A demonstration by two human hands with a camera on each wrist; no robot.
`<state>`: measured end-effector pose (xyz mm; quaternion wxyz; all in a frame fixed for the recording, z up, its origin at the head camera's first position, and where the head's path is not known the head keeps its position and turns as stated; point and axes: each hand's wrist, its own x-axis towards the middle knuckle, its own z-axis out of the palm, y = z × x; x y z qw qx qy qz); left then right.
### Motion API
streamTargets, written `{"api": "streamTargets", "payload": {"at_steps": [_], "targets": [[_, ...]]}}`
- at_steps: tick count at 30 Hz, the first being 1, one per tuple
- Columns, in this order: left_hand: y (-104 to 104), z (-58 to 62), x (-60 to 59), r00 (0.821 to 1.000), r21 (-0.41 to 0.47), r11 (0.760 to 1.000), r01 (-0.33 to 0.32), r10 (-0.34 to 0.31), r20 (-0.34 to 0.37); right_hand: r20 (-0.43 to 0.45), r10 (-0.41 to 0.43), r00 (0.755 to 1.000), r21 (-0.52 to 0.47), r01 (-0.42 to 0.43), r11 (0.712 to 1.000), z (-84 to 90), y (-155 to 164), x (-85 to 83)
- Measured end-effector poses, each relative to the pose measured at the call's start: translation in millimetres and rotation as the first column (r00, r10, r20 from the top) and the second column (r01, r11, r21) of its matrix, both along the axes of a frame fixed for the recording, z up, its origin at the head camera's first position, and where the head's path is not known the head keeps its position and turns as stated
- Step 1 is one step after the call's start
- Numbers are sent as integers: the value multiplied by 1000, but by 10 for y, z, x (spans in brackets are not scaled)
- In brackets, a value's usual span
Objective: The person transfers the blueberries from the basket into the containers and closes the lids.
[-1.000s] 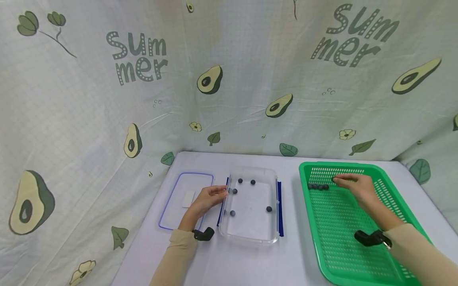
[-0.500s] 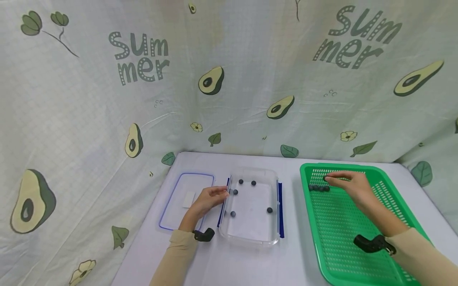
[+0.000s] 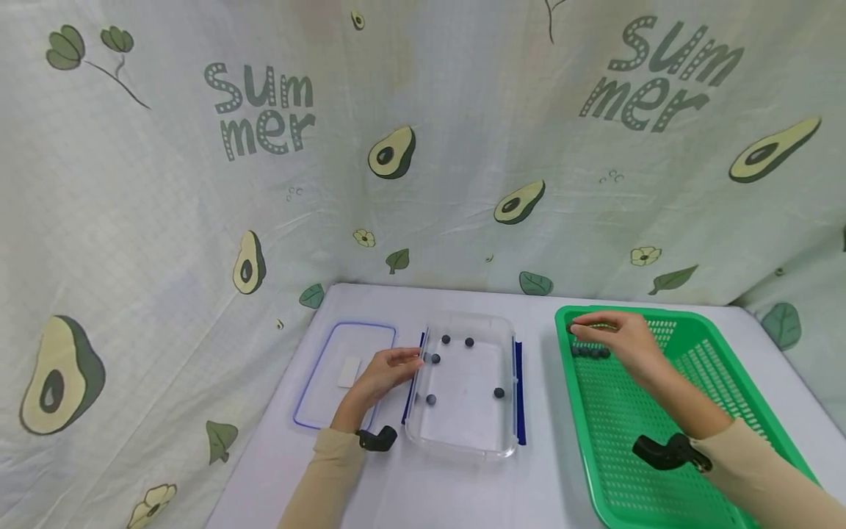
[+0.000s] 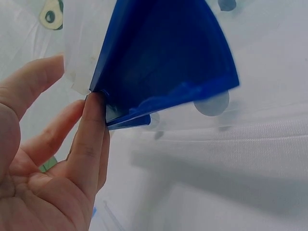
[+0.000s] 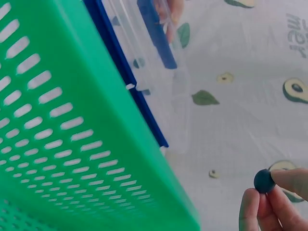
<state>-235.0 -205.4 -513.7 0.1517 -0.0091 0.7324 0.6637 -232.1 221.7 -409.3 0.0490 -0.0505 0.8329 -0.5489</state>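
Head view: at centre frame, a person's left hand [image 3: 388, 371] rests with straight fingers against the left side of a clear container [image 3: 463, 433] holding five dark balls. At right, the right hand [image 3: 617, 339] hovers at the upper left corner of a green basket [image 3: 667, 411], above a short row of balls [image 3: 590, 353].

Left wrist view: a fingertip touches the container's blue latch [image 4: 163, 62], fingers extended.

Right wrist view: at lower right, fingertips pinch one dark ball [image 5: 263, 181] beyond the basket's rim.

Five balls [image 3: 499, 393] in container [image 3: 463, 444]
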Motion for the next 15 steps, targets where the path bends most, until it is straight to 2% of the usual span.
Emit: {"api": "streamTargets", "payload": {"at_steps": [15], "targets": [[0,-16,9,1000,30,1000,4,-3,-4,17,68,998,-43,-67,997,31,-490,-162]]}}
